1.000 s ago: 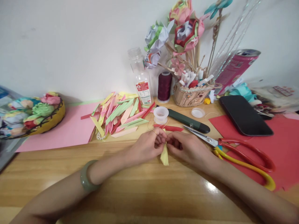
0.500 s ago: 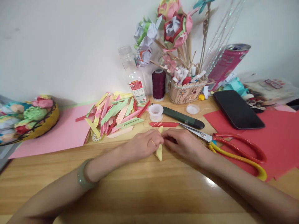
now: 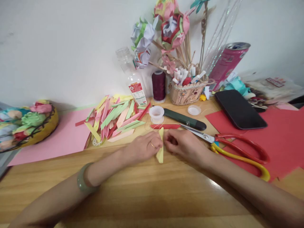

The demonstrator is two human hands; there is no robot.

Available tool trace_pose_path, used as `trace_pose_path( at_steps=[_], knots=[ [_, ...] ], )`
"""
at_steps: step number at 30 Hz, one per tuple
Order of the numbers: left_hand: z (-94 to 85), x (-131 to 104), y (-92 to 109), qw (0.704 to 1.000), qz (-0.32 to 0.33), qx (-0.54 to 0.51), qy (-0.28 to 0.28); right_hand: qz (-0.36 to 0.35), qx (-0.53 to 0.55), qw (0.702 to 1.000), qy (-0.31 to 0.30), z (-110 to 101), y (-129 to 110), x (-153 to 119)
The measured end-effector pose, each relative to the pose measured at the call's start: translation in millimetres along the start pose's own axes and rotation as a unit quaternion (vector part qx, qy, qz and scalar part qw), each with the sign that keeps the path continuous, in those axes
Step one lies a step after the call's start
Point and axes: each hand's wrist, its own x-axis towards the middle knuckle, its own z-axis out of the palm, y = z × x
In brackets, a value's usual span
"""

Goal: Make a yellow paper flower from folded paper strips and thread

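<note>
Left fingers curled, right fingers bent

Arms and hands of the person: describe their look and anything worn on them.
The left forearm and right forearm are bare, with no sleeves in view. A thick, smooth, grey-green bangle circles the left one. The left hand wears a thin gold-coloured ring. The right hand shows no glove or jewellery.

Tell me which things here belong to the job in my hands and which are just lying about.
Likely in the job:
folded yellow paper, held in the left hand, right hand close by
pile of paper strips
scissors

Probably just lying about:
phone
pink can
clear bottle
yellow basket
</note>
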Motion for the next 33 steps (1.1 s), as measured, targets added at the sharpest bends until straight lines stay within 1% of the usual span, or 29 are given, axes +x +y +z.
trace_pose_path(
  at_steps=[9, 13, 17, 21, 23, 29, 33],
  knots=[
    [1.3, -0.9, -1.1, 1.000, 0.012, -0.013, 0.007, -0.053, -0.034, 0.997, -0.037, -3.3, -1.4, -0.3],
    [0.9, -0.1, 0.2, 1.000, 0.005, -0.014, -0.003, -0.048, -0.050, 0.997, -0.026, 0.0, 0.8, -0.7],
    [0.7, 0.9, 0.7, 1.000, -0.008, -0.019, -0.005, -0.033, -0.040, 0.999, -0.011, 1.1, 1.3, -0.8],
    [1.7, 0.9, -1.2, 1.000, 0.026, -0.005, 0.011, -0.020, -0.032, 0.999, 0.002, -0.6, 0.7, -0.2],
    [2.4, 0.8, -2.2, 0.999, 0.032, 0.004, 0.018, -0.026, -0.032, 0.999, -0.002, -1.5, 0.6, 0.3],
    [2.0, 2.2, -2.1, 1.000, -0.001, 0.007, 0.007, -0.045, -0.042, 0.998, -0.026, -2.1, 2.2, 0.9],
    [1.4, 2.4, -1.1, 0.999, 0.021, 0.017, 0.018, -0.046, -0.053, 0.997, -0.030, -0.5, 3.6, 0.3]
  ],
)
